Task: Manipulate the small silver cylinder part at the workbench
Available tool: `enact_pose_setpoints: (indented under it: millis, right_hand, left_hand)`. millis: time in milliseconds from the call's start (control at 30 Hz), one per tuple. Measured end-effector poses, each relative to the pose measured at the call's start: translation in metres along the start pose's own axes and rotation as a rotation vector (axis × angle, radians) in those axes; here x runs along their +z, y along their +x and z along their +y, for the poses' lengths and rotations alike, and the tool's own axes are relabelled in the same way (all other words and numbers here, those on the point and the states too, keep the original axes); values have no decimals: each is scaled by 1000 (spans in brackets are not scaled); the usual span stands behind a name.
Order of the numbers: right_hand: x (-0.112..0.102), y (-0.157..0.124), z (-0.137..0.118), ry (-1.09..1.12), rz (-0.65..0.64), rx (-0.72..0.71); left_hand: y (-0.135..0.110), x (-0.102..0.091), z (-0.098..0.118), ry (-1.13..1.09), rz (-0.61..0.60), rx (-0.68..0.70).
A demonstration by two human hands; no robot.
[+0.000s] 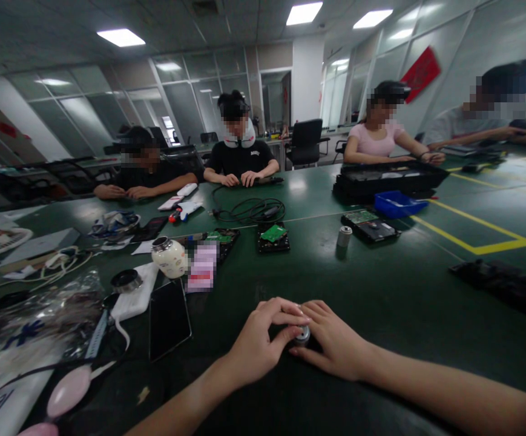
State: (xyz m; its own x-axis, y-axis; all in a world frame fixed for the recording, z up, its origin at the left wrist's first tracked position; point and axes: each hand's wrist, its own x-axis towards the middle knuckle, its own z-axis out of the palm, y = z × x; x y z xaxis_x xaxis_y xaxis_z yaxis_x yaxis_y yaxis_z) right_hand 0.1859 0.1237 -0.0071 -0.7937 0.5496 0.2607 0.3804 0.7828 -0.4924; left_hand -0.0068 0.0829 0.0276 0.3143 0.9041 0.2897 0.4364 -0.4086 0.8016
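Both hands meet around a small silver metal cylinder point(302, 335) near the front of the green table. My left hand point(260, 336) has its thumb and fingertips closed at the cylinder's top edge. From the other side my right hand point(335, 342) curls around it, thumb low and fingers behind. Most of the cylinder's side is hidden by the fingers; only its round top end shows, and its exact kind is unclear. Farther back, a similar silver cylinder point(344, 236) stands upright on the table.
Hard drives point(371, 227) and a green circuit board point(274, 233) lie beyond my hands. To the left are a phone point(169, 320), a cream jar point(170, 257), cables and plastic bags. A blue tray point(399, 204) sits at the back right. Several people sit across the table.
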Motion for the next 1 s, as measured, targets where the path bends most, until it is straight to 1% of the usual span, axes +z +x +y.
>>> enact_pose_setpoints:
  millis: [133,267,400,467,533,600,667,733,867,1000]
  right_hand:
    - [-1,0,0,6,-6,3]
    - [-1,1,-1,13,-20,1]
    - [-2,0,-1,10,-28,1]
    - [-3,0,-1,10,-30,13]
    - [-4,0,-1,7,-33,25]
    - [-4,0,-1,0,-38,36]
    - [-4,0,-1,-4,-42,43]
    - [-4,0,-1,-3,-47,47]
    - [-5,0,-2,-3,-49,51]
    - [-6,0,-3,0,-38,50]
  left_hand:
    - [2,1,-3,-62,31,-60]
    - [0,5,-5,-101,101,-114]
    - [-2,8,-7,-202,232,-71]
    - [0,6,-12,-186,325,-58]
    - [3,2,-20,-87,400,-85]
    - [6,-3,-32,117,432,-131]
    - [7,-6,-45,359,418,-172]
    - [7,-8,-56,501,390,-190]
    - [5,-8,-65,584,378,-176]
    - [7,-8,-64,537,352,-178]
